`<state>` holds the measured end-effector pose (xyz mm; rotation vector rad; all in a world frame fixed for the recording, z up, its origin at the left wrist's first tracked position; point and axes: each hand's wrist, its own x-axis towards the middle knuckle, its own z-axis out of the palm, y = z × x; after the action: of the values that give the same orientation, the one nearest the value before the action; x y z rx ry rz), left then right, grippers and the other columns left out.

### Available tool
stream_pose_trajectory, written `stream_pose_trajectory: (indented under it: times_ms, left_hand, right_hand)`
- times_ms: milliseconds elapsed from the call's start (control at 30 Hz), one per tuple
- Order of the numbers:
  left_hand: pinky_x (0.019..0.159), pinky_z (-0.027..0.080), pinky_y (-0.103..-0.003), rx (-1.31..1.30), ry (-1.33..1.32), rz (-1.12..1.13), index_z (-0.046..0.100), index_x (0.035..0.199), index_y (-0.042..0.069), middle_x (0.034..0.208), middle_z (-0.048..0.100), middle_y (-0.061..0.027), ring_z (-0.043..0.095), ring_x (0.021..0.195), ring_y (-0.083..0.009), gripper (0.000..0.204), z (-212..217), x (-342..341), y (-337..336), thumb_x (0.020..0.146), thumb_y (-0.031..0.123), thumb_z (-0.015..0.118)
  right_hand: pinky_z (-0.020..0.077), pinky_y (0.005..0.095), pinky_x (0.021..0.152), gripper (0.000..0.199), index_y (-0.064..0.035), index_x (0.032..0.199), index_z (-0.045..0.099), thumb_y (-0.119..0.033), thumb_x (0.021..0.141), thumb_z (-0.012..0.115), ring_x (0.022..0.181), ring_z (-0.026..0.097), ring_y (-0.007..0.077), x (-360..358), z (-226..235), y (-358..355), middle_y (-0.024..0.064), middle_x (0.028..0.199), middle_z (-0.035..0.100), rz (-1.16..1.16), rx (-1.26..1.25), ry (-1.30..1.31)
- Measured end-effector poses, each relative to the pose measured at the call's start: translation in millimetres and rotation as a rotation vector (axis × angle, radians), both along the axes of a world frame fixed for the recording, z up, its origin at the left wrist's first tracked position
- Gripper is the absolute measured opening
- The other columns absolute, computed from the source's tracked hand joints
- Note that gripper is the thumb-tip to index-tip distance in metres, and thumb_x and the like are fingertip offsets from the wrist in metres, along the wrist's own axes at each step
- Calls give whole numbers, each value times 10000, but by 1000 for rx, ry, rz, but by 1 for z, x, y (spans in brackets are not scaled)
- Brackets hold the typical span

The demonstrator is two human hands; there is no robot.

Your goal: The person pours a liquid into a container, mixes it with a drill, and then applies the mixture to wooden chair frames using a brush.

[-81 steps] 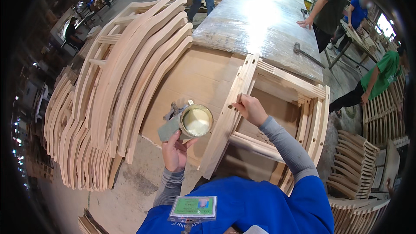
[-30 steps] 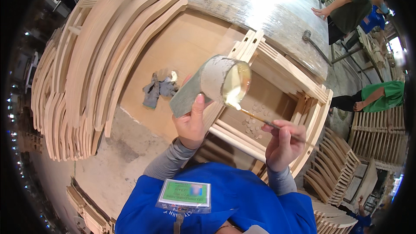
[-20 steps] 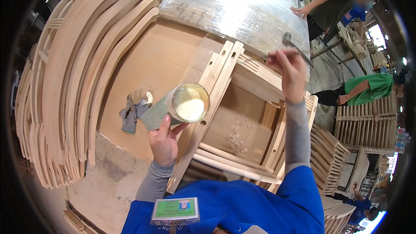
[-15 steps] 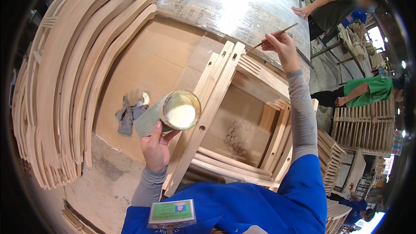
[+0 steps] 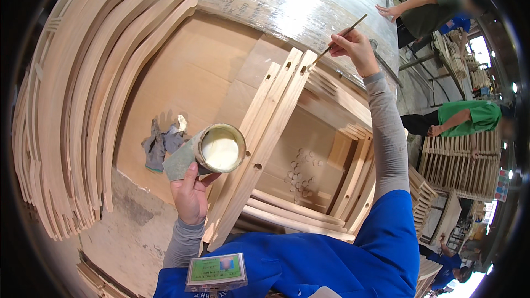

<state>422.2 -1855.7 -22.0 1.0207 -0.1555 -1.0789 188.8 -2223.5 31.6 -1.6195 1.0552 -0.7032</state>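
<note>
Two bare hands: the left hand (image 5: 189,196) is grasping the container (image 5: 185,158) from below, thumb along its side; the right hand (image 5: 356,51) is pinching the brush (image 5: 351,27) between thumb and fingers.
Container: it is leaning, its round mouth facing the camera and its grey-green outer side stretching toward the lower left; the rim is looking stained and crusted.
Cream liquid (image 5: 220,150): it is showing a smooth, pale surface inside the mouth.
Brush: it is slanting down from upper right to lower left, thin and dark along the handle, lighter toward the tip.
Wooden rails (image 5: 281,117): they are lying side by side on a diagonal, pale and straight, with oblong slots near the far ends and round holes lower down.
Container and hand: the container is sitting just above the left hand, against its fingers, its mouth overlapping the edge of the rails in this view.
Brush and hand: the handle is passing through the right hand and sticking out above it; the tip is reaching the far end of a rail, beside a slot, contact being too small to tell.
Rails and hands: they are running between the two hands.
Around them: grey gloves (image 5: 156,144) are lying on brown cardboard (image 5: 193,72), left of the container; small round discs (image 5: 298,179) are lying scattered right of the rails.
</note>
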Motion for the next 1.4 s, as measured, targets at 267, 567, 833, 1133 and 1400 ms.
stream_pose_trajectory:
  times_ms: [267,567,833,1133,1400]
  left_hand:
    - [753,545,-403,13,-20,22,325,1306,28,1187,504,-121,536,1042,-214,431,-2,2,2,891,64,437]
    - [737,552,-393,13,-28,45,412,1230,16,1143,540,-116,571,991,-216,347,2,1,-1,888,69,439]
    - [729,556,-395,3,-28,63,466,1176,2,1115,560,-120,584,973,-223,298,7,-1,-2,888,74,440]
    - [742,548,-374,-77,-94,37,455,1193,4,1131,549,-112,563,999,-207,308,25,-2,0,894,76,453]
    - [709,556,-335,-155,-169,-4,541,1094,-21,1042,595,-113,593,925,-190,234,53,-20,-9,886,68,483]
  right_hand:
    - [545,272,590,200,33,860,528,-144,835,618,622,627,168,23,-9,9,108,762,608,46,13,79]
    - [456,302,577,108,-15,820,575,-96,785,637,625,603,160,20,-2,46,123,669,598,258,-527,330]
    - [429,315,514,154,-10,783,555,-138,789,641,534,555,216,24,2,47,135,601,555,175,-672,402]
    - [518,246,581,109,24,802,606,-67,766,656,603,612,125,18,-7,29,71,694,635,-26,-199,154]
    - [498,251,687,106,38,859,598,-57,812,608,716,604,144,-25,69,132,93,779,613,-75,-184,-303]
